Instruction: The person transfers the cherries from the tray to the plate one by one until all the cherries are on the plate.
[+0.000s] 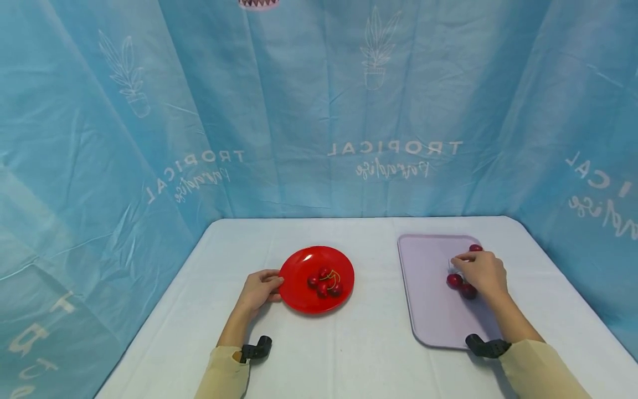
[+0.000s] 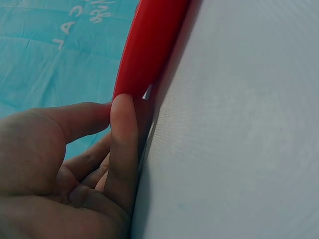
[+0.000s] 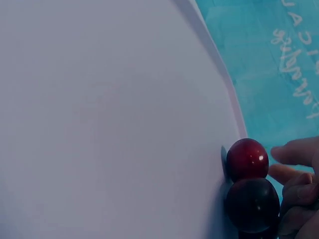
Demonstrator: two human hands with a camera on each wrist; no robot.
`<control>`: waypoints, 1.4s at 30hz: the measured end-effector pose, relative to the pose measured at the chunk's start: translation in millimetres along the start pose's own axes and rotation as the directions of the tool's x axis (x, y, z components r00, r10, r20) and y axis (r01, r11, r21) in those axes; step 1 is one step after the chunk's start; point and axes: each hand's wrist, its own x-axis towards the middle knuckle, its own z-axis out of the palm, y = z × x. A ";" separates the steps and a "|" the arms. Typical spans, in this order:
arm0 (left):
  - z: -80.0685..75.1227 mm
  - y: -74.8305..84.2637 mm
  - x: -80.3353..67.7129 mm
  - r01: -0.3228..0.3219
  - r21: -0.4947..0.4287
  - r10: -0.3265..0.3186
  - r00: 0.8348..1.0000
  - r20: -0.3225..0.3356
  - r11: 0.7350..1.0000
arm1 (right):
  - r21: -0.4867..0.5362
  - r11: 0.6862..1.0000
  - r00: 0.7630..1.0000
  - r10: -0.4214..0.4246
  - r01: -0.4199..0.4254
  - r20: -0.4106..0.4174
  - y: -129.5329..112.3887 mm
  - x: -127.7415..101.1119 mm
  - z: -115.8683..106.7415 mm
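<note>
Left hand (image 1: pixel 259 289) pinches the plate (image 1: pixel 299 266) rim; right hand (image 1: pixel 482 271), fingers curled, apparently grips nothing beside the cherries (image 1: pixel 454 281) on the tray (image 1: pixel 428 310). A nudge could roll them away.

My left hand (image 1: pixel 259 289) grips the near-left rim of the red plate (image 1: pixel 299 265), thumb on top, fingers (image 2: pixel 123 144) curled under the edge. Plate's round, glossy, flat on the table, w/ a small pile of dark red cherries (image 1: pixel 324 282) w/ stems in its middle. My right hand (image 1: pixel 482 272) is over the lilac tray (image 1: pixel 428 277), fingertips by 2 loose cherries (image 1: pixel 454 281) touching each other; a 3rd cherry (image 1: pixel 476 247) sits at the tray's far-right corner.
</note>
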 end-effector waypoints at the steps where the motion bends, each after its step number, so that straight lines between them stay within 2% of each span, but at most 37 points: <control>1: 0.1 0.4 -0.1 -0.002 0.000 0.002 1.000 -0.001 1.000 | -0.005 1.000 1.000 -0.005 0.005 0.000 -0.4 0.8 0.2; 7: 0.9 0.7 -1.8 -0.004 0.007 0.004 1.000 -0.008 1.000 | -0.021 0.998 0.998 -0.058 0.059 0.016 -3.1 3.9 2.8; 15: 1.4 0.1 1.1 -0.019 0.003 0.019 1.000 -0.005 1.000 | -0.010 0.998 0.997 -0.069 0.069 0.047 -6.6 5.9 3.8; 25: 1.0 0.1 0.5 -0.014 0.014 0.014 1.000 -0.002 1.000 | -0.038 0.995 0.995 -0.092 0.093 0.037 -6.6 4.1 5.2; 33: 1.7 1.5 0.6 -0.010 0.024 0.010 1.000 -0.011 1.000 | -0.021 0.995 0.987 -0.090 0.094 0.130 -8.3 6.3 10.6; 38: 1.5 3.4 -0.8 -0.010 0.025 0.010 1.000 -0.018 1.000 | -0.024 0.990 0.982 -0.137 0.141 0.134 -8.3 8.7 14.8; 42: 2.6 5.5 -2.2 -0.012 0.021 0.012 1.000 -0.015 1.000 | -0.027 0.990 0.983 -0.133 0.138 0.128 -7.4 9.2 16.0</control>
